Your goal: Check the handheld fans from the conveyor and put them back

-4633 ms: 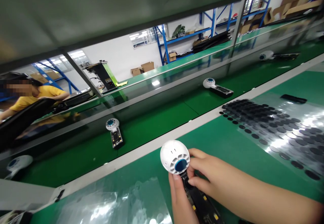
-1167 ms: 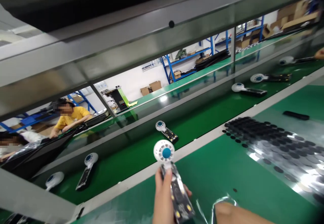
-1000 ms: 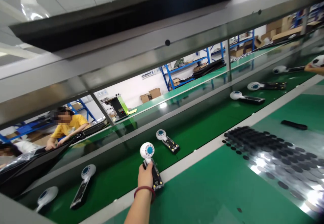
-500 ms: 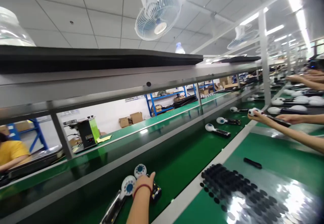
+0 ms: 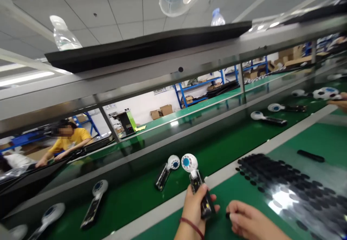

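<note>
1 white-headed device (image 5: 189, 163): was gripped by its black handle (image 5: 196, 183) in the left hand (image 5: 193, 203), near the pale rail (image 5: 154, 210).
Right hand (image 5: 245, 218): a small black piece (image 5: 227, 215) was pinched.
Green belt (image 5: 217, 144): similar devices (image 5: 93, 204) were spaced out.
Worktop (image 5: 230, 192): black discs (image 5: 267, 171) were spread.

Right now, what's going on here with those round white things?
The left hand is holding up a gadget with a round white head and a black handle. The right hand seems to pinch a small black piece. Other gadgets lie on the green belt, and black discs lie to the right. Across the belt, a person in yellow reaches over something black.
</note>
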Motion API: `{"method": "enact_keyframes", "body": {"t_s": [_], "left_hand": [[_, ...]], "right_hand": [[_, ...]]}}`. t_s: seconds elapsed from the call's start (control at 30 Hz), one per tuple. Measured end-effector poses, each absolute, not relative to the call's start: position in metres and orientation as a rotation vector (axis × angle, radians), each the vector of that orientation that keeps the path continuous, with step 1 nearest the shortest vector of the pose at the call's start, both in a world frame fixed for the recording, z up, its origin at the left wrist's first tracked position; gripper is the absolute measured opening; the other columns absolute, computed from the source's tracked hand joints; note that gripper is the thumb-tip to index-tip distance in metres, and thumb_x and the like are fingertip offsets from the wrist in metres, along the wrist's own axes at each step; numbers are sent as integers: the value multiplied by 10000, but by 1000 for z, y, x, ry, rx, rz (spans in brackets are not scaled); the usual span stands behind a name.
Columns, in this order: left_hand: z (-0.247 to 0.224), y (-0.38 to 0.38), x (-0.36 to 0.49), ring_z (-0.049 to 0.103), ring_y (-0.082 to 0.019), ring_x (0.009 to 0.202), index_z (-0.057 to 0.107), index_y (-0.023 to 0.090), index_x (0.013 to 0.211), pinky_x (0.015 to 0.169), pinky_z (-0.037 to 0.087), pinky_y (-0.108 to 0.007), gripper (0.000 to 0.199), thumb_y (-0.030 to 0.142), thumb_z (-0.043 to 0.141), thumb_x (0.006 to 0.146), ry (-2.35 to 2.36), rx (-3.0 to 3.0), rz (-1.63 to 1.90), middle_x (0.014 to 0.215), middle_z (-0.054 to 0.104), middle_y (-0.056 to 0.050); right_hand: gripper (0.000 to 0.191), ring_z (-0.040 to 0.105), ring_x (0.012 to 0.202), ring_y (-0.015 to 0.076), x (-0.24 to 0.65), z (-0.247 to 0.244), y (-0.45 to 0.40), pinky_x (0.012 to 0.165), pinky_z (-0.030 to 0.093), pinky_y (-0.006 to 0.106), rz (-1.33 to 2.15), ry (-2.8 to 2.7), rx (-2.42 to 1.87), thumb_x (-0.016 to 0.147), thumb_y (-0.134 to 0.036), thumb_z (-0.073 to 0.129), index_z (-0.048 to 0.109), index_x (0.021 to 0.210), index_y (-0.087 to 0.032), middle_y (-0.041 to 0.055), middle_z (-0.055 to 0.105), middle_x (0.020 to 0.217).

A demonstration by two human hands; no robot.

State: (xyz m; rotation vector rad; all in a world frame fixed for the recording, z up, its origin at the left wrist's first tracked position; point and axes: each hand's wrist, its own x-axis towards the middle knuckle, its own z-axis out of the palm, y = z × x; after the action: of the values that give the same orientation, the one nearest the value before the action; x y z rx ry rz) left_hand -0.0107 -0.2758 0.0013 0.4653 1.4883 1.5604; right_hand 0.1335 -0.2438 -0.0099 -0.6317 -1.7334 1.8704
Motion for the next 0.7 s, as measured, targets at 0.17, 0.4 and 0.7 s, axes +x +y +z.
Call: {"method": "enact_keyframes", "body": {"t_s": [0.17, 0.4, 0.7], "left_hand": [[-20, -353, 22, 557, -151, 488, 351, 152, 1114, 481, 470, -281, 663, 359, 700, 590, 1540, 416, 1538, 584, 553, 37], [-13, -370, 51, 551, -242, 1054, 322, 75, 1291, 870, 421, -301, 783, 177, 574, 557, 2039, 633, 1391, 1180, 565, -159], [-12, -372, 54, 564, -271, 1046, 324, 46, 1280, 820, 457, -314, 738, 268, 525, 605, 2225, 655, 1308, 1174, 568, -200]], "right_hand": [[207, 494, 652, 113, 143, 18, -252, 650, 402, 243, 1974, -1753, -672, 717, -370, 598, 510, 712, -183, -36, 501, 691], [65, 550, 678, 136, 123, 43, -270, 676, 433, 269, 2056, -1824, -682, 728, -227, 572, 532, 702, -183, -22, 582, 670], [257, 607, 792, 155, 113, 39, -267, 787, 484, 312, 2175, -1588, -754, 698, -397, 620, 477, 718, -184, 12, 584, 755]]}}
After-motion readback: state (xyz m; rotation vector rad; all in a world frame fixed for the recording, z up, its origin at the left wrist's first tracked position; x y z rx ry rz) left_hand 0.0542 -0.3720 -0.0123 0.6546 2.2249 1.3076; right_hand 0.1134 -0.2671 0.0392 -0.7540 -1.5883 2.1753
